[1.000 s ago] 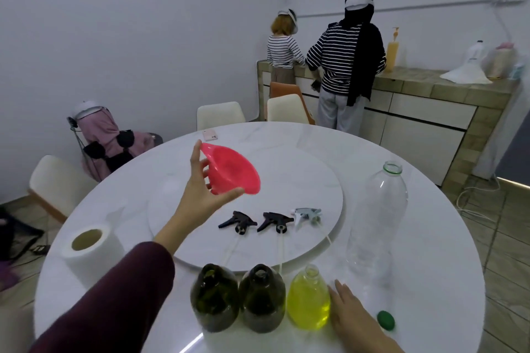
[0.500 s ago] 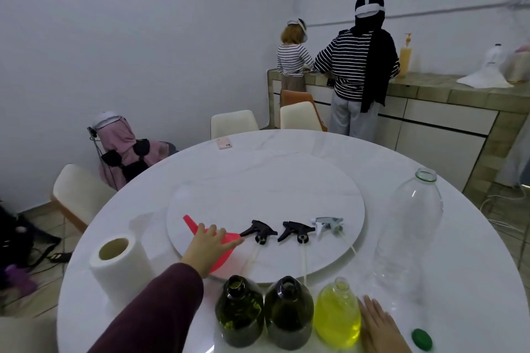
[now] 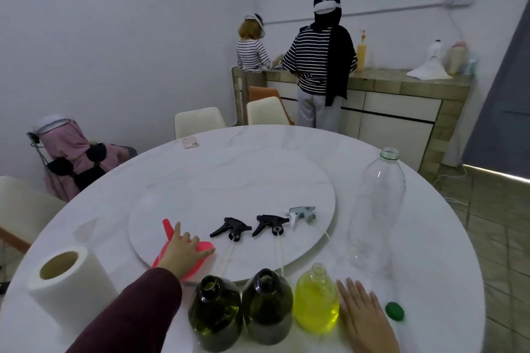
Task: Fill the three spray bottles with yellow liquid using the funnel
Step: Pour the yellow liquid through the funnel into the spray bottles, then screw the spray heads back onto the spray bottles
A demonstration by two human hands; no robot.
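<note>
Three round spray bottles stand uncapped at the table's near edge: a dark one, a second dark one and a clear one full of yellow liquid. The red funnel lies on its side on the turntable's near left rim, and my left hand rests flat on it with straight fingers. My right hand lies flat on the table beside the clear bottle. Two black spray heads and a grey one lie on the turntable. An empty large plastic bottle stands at right.
A paper towel roll stands at the near left. A green cap lies near my right hand. A pink phone lies at the table's far side. Two people stand at the back counter, and chairs ring the table.
My left hand brought the red funnel down from the air and laid it on the turntable's near left rim. My right hand stayed beside the clear bottle.
</note>
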